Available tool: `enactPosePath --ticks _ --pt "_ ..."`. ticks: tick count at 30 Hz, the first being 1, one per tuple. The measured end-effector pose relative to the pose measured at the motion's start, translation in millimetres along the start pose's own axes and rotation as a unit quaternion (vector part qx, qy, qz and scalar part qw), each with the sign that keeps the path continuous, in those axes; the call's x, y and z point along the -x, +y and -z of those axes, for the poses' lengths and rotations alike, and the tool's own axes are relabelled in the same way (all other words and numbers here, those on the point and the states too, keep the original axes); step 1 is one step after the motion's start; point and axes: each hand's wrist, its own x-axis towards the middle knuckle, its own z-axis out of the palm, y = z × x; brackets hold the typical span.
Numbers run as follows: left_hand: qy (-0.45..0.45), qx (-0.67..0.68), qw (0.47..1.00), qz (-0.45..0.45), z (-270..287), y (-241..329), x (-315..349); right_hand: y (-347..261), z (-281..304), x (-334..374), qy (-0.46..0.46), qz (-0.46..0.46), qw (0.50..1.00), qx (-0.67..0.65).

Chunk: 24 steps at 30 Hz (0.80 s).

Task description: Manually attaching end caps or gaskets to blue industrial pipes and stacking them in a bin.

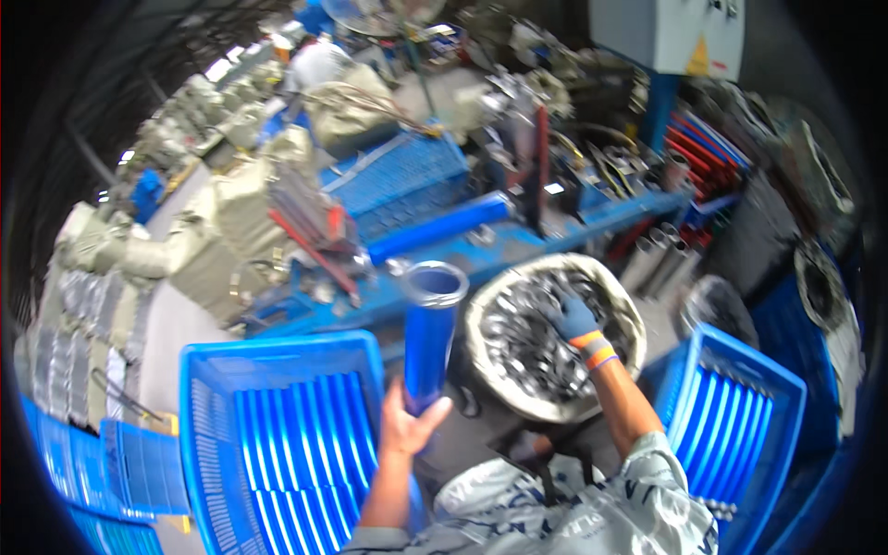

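Note:
My bare left hand [413, 425] is closed around the lower end of a glossy blue tube [428, 342]. The tube stands nearly upright, its round open mouth on top. My right hand [578, 321], in a blue-grey glove with an orange cuff, reaches into a round pale sack [474, 333] of shiny metal pieces [527, 347]. Its fingertips are blurred among the pieces, so whether they grip one is unclear. Left of my left arm, a blue crate [277, 350] holds rows of blue tubes [301, 435].
Another blue crate [786, 388] with blue tubes stands at the right. Beyond the sack runs a blue bench [481, 264] with a blue tube [439, 228] lying along it. Wrapped bundles [111, 250] are stacked far left. A grey control box [666, 37] on a blue post rises at the back right.

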Motion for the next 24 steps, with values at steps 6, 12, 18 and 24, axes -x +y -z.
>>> enactPosePath --ticks 6,12,18,24 --pt "0.058 0.190 0.980 -0.028 17.6 -0.7 27.5 -25.3 -48.8 25.9 0.033 0.001 0.995 0.092" --pt "0.079 0.439 0.890 0.090 -21.5 -60.0 9.8 -2.5 3.7 82.8 -0.033 -0.120 0.988 -0.094" --pt "0.128 0.493 0.850 0.135 -44.9 -63.8 4.0 -135.2 83.2 101.6 -0.144 -0.113 0.897 -0.403" --pt "0.078 0.466 0.872 0.131 -73.8 -55.3 9.3 -105.3 79.1 128.1 -0.111 -0.126 0.740 -0.651"
